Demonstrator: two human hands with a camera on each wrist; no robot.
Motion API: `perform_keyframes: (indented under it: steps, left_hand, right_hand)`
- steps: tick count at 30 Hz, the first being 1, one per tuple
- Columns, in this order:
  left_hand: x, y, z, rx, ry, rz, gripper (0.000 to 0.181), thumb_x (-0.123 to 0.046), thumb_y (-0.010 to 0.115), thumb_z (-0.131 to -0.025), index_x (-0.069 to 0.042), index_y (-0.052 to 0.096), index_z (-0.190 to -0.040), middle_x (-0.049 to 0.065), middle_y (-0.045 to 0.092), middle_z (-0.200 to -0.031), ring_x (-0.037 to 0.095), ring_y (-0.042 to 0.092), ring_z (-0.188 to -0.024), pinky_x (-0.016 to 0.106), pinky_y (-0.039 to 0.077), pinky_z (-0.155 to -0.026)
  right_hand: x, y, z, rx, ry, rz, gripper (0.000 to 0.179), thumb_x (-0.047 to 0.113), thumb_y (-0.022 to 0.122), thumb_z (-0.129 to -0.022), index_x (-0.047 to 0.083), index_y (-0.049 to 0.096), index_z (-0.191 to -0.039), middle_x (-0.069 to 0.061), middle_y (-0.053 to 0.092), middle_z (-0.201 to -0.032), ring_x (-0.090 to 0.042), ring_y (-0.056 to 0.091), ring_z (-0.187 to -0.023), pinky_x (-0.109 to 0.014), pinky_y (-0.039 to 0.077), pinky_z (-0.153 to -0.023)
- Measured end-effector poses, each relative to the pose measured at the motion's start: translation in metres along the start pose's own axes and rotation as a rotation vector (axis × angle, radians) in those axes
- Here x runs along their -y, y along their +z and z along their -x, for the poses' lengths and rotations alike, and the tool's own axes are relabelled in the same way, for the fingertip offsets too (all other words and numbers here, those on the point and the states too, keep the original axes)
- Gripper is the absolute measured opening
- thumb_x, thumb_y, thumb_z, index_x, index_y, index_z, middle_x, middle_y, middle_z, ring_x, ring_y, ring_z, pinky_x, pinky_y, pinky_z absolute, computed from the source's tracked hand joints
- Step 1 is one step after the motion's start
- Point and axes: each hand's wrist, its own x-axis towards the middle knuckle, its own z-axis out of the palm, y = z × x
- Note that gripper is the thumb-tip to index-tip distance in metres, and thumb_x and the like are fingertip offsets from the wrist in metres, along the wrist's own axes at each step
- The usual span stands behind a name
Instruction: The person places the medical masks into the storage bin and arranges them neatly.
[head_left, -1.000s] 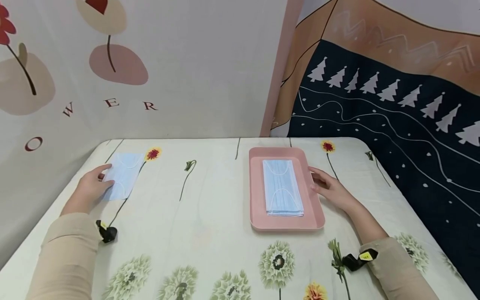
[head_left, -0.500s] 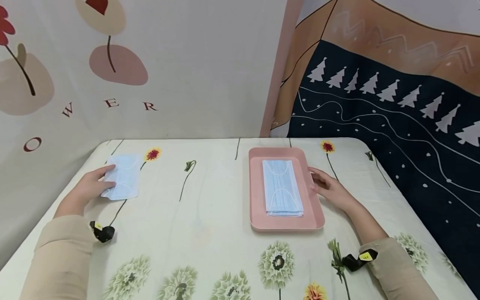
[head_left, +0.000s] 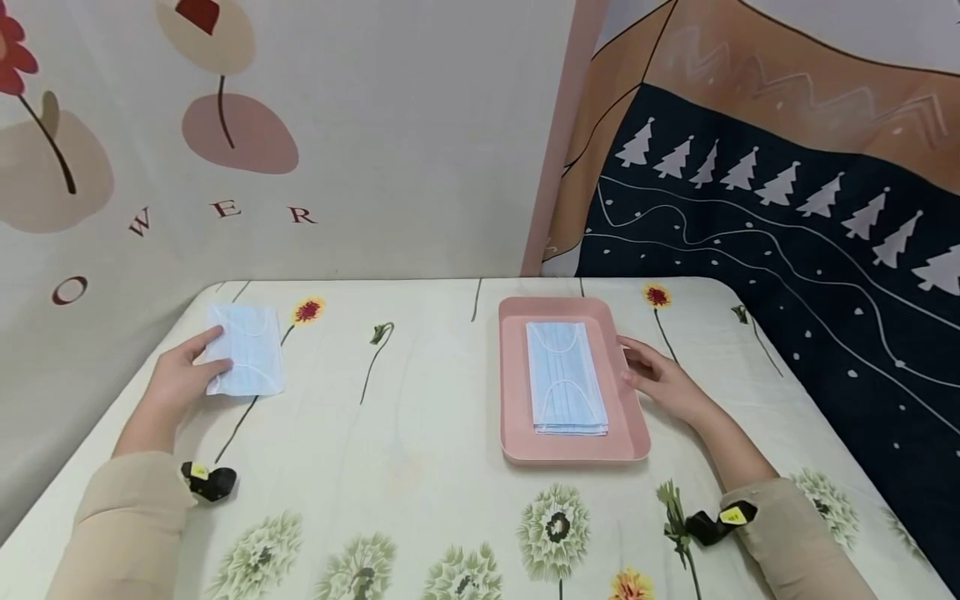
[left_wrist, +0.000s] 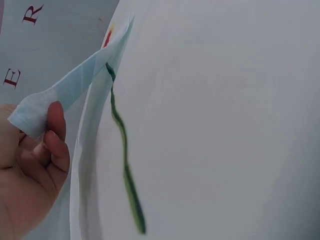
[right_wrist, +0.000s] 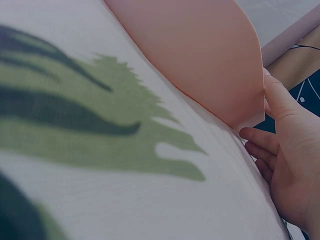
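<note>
A light blue disposable face mask [head_left: 251, 350] with white ear loops is pinched at its left edge by my left hand [head_left: 172, 375]. In the left wrist view the same mask [left_wrist: 75, 85] appears nearly edge-on, standing off the tablecloth at the fingers [left_wrist: 56, 120]. A pink rectangular tray [head_left: 517, 446] lies right of centre, with a neat stack of blue face masks [head_left: 566, 379] in it. My right hand [head_left: 663, 379] holds the tray's right side. From the right wrist, the thumb [right_wrist: 280, 95] is at the tray wall [right_wrist: 210, 55] and a fingertip meets its lower edge.
Both things are on a table with a white flower-printed cloth [head_left: 420, 433]. A pale wall hanging with letters [head_left: 390, 150] rises behind, and a dark tree-patterned cloth [head_left: 750, 225] hangs at the right. Each cuff carries a small black wrist device [head_left: 210, 482].
My left hand has shifted slightly with the mask, which has turned from a rightward slant to nearly straight. My right hand, the tray and the stacked masks stay in place.
</note>
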Motion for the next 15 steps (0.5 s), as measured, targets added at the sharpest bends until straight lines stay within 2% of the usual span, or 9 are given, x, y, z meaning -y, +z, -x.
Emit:
perform_keyframes:
  steps: [5,8,12,15]
  left_hand:
    - [-0.013,0.006,0.007,-0.088,-0.008,0.084,0.064,-0.022,0.053,-0.098,-0.011,0.019,-0.151,0.021,0.009,-0.155,0.039,0.002,-0.141,0.054,0.015,-0.110]
    - [-0.023,0.011,0.010,-0.116,-0.016,0.128,0.064,-0.024,0.054,-0.098,-0.015,0.020,-0.151,0.016,0.008,-0.156,0.032,0.000,-0.142,0.047,0.015,-0.111]
    - [-0.038,0.020,0.014,-0.121,-0.010,0.208,0.063,-0.022,0.055,-0.098,-0.022,0.023,-0.152,0.008,0.009,-0.157,0.024,0.005,-0.143,0.028,0.027,-0.107]
    - [-0.050,0.028,0.016,-0.107,0.000,0.310,0.063,-0.016,0.056,-0.097,-0.026,0.026,-0.151,0.001,0.010,-0.158,0.021,0.013,-0.143,0.014,0.038,-0.093]
  right_hand:
    - [0.001,0.000,0.001,-0.001,0.001,0.010,0.063,0.017,0.058,-0.097,0.010,0.028,-0.151,-0.025,0.043,-0.139,-0.039,0.035,-0.132,-0.057,0.025,-0.107]
    - [0.001,0.000,0.001,0.000,-0.003,0.010,0.062,0.017,0.058,-0.097,0.010,0.029,-0.151,-0.025,0.044,-0.138,-0.039,0.035,-0.131,-0.057,0.025,-0.106]
    - [0.001,0.000,0.001,0.000,-0.005,0.008,0.062,0.017,0.058,-0.097,0.010,0.029,-0.151,-0.025,0.044,-0.138,-0.039,0.035,-0.132,-0.057,0.025,-0.107]
    - [0.002,0.000,0.001,0.002,-0.002,0.004,0.062,0.018,0.058,-0.097,0.011,0.029,-0.151,-0.025,0.044,-0.138,-0.039,0.035,-0.132,-0.056,0.025,-0.107]
